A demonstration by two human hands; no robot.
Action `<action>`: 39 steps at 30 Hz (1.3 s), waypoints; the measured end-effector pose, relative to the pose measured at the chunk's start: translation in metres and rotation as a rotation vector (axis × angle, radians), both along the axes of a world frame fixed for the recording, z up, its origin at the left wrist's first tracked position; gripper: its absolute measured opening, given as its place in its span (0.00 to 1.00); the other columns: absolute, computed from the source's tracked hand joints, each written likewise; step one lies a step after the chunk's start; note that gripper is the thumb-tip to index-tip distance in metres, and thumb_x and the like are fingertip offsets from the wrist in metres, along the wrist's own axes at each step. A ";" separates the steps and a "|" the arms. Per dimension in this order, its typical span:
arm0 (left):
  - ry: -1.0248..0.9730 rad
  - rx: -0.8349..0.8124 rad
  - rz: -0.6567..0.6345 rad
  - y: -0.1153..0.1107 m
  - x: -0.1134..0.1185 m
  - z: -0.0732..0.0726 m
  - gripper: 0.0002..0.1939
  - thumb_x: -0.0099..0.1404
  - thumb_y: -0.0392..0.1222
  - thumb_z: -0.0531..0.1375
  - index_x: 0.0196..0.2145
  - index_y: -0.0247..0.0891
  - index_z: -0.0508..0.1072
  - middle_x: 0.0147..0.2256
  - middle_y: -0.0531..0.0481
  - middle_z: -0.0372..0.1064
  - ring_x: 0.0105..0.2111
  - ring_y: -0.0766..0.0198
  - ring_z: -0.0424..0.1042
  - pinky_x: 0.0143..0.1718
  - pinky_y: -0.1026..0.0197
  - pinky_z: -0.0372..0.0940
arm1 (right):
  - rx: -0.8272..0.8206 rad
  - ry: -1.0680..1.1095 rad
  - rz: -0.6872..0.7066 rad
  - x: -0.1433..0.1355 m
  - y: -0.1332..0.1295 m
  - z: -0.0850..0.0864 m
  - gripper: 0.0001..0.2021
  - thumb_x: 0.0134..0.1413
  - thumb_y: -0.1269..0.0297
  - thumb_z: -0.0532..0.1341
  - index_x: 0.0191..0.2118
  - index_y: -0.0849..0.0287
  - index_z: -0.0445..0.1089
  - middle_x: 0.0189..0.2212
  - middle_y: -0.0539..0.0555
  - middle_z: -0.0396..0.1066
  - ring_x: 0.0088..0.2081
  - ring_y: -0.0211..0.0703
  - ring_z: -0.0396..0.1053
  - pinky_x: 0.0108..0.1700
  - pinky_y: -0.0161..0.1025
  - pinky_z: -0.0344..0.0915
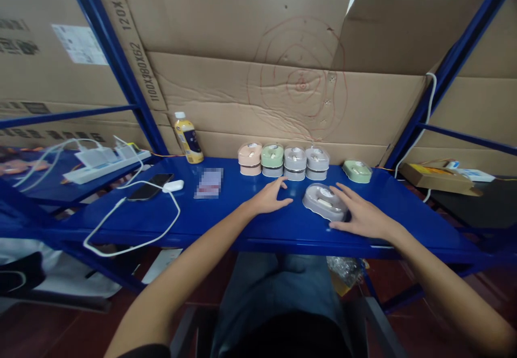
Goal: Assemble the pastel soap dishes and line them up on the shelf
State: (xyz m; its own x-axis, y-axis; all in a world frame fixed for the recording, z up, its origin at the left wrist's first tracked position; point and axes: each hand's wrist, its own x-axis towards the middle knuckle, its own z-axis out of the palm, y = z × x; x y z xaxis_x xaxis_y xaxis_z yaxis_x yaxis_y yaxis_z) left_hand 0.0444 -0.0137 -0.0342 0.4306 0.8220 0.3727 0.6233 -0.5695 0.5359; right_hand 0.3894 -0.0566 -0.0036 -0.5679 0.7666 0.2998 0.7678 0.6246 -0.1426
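A grey rounded plastic box [319, 201] with a clear lid is on the blue shelf, nearer to me than the others. My right hand [357, 212] is at its right end, thumb at the near edge and fingers over the far side, gripping it. My left hand [270, 196] is held apart from the box, thumb and fingers spread with nothing between them. Behind it stand stacked boxes in a row: a pink stack [249, 159], a green-topped stack [272, 160] and two grey stacks [295, 163]. A single green box [357, 171] lies farther right.
Toward the left are a yellow-labelled bottle [188, 138], a blurred-out card [209, 183], a phone [150, 187] and a looping white cable [177, 212]. Cardboard [226, 94] backs the shelf [258, 234]. Blue uprights [147, 121] stand at both sides.
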 end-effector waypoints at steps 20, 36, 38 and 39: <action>0.022 0.000 0.004 0.003 -0.002 0.001 0.30 0.65 0.55 0.63 0.60 0.38 0.64 0.54 0.37 0.72 0.57 0.44 0.72 0.57 0.42 0.69 | 0.354 -0.407 -0.437 0.000 0.086 0.006 0.29 0.64 0.40 0.58 0.50 0.67 0.72 0.49 0.73 0.70 0.52 0.69 0.67 0.49 0.54 0.68; 0.001 0.012 0.005 0.001 -0.001 0.004 0.27 0.64 0.52 0.65 0.57 0.37 0.68 0.53 0.36 0.73 0.54 0.44 0.74 0.57 0.41 0.69 | 0.193 -0.029 -0.606 -0.100 0.135 0.041 0.35 0.58 0.44 0.63 0.60 0.67 0.63 0.54 0.74 0.69 0.56 0.69 0.68 0.56 0.56 0.62; 0.004 0.019 -0.004 0.002 -0.001 0.004 0.27 0.65 0.52 0.65 0.57 0.37 0.68 0.53 0.36 0.73 0.54 0.44 0.74 0.57 0.41 0.69 | 0.166 0.007 -0.682 -0.113 0.140 0.038 0.35 0.56 0.44 0.63 0.60 0.68 0.63 0.54 0.75 0.69 0.56 0.69 0.69 0.56 0.57 0.62; 0.007 0.021 -0.008 0.002 -0.001 0.004 0.27 0.65 0.51 0.65 0.56 0.36 0.68 0.53 0.36 0.73 0.54 0.44 0.74 0.57 0.41 0.68 | 0.167 0.029 -0.698 -0.115 0.142 0.036 0.35 0.57 0.44 0.63 0.59 0.68 0.63 0.54 0.75 0.69 0.55 0.69 0.69 0.56 0.57 0.62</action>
State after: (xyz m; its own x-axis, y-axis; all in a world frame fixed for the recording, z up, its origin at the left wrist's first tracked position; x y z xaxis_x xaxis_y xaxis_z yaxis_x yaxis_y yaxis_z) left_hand 0.0433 -0.0121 -0.0305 0.4398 0.8103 0.3872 0.6223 -0.5859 0.5192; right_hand 0.2740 0.0855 0.0328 0.0478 0.8907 0.4520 0.9935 0.0046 -0.1141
